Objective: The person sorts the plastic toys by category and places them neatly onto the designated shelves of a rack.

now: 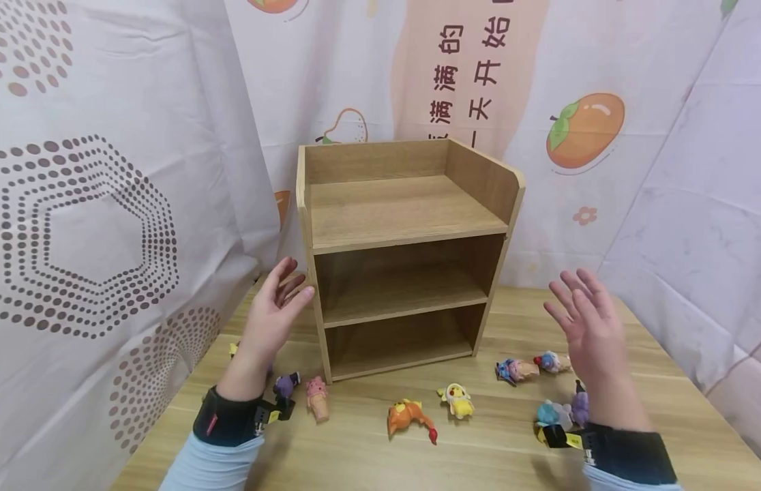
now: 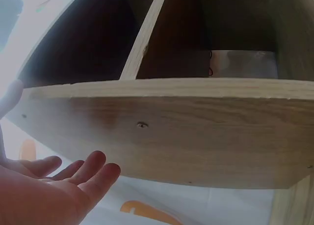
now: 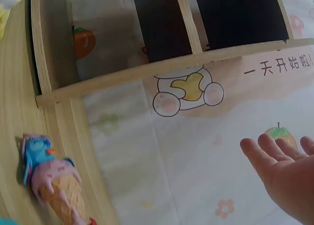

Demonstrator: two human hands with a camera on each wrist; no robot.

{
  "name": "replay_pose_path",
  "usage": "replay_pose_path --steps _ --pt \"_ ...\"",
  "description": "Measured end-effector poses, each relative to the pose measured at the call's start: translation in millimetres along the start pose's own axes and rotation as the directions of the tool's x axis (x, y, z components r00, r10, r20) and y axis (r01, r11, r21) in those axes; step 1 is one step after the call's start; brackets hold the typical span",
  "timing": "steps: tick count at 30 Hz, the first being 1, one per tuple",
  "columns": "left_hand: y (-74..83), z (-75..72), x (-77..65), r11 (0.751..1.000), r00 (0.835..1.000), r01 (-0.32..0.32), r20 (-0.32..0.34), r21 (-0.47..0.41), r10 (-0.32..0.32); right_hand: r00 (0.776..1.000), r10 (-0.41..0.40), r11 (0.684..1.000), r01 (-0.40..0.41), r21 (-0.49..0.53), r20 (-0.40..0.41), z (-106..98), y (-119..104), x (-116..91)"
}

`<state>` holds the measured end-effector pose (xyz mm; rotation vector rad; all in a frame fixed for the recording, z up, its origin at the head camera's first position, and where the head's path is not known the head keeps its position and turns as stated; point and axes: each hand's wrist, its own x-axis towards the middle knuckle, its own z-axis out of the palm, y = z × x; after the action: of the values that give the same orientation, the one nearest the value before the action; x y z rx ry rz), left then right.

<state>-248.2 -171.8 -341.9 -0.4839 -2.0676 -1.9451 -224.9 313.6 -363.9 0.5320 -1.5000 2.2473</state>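
A small wooden shelf (image 1: 405, 310) with an open top and two compartments below stands on the table. My left hand (image 1: 275, 310) is raised beside its left side panel (image 2: 196, 136), fingers loosely spread and holding nothing; whether the thumb touches the panel I cannot tell. Off to the right of the shelf, my right hand (image 1: 592, 327) hovers with relaxed fingers and nothing in it. Toy figures lie below: a pink ice-cream-cone figure (image 1: 317, 399) and a purple figure (image 1: 285, 385) near the left hand, a blue-and-pink cone figure (image 1: 517, 370) and another cone figure (image 1: 552, 362) near the right.
In front of the shelf lie an orange figure (image 1: 408, 416) with a red-tipped tail and a yellow-and-white figure (image 1: 457, 401). A teal-and-grey figure (image 1: 554, 414) and a purple one (image 1: 580, 407) sit by the right wrist. Printed curtains (image 1: 663, 204) surround the wooden table (image 1: 356, 464).
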Motion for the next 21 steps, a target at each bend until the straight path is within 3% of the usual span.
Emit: replay_pose_path --steps 9,21 --pt "-7.3 9.3 0.8 0.999 0.999 -0.034 0.011 0.038 0.033 0.998 0.038 0.993 -0.033 -0.112 0.042 12.9 11.5 1.3" --pt "-12.9 13.2 1.7 0.99 0.999 -0.047 -0.014 0.133 0.049 0.981 0.14 0.938 -0.089 -0.335 0.131 22.4 33.4 2.7"
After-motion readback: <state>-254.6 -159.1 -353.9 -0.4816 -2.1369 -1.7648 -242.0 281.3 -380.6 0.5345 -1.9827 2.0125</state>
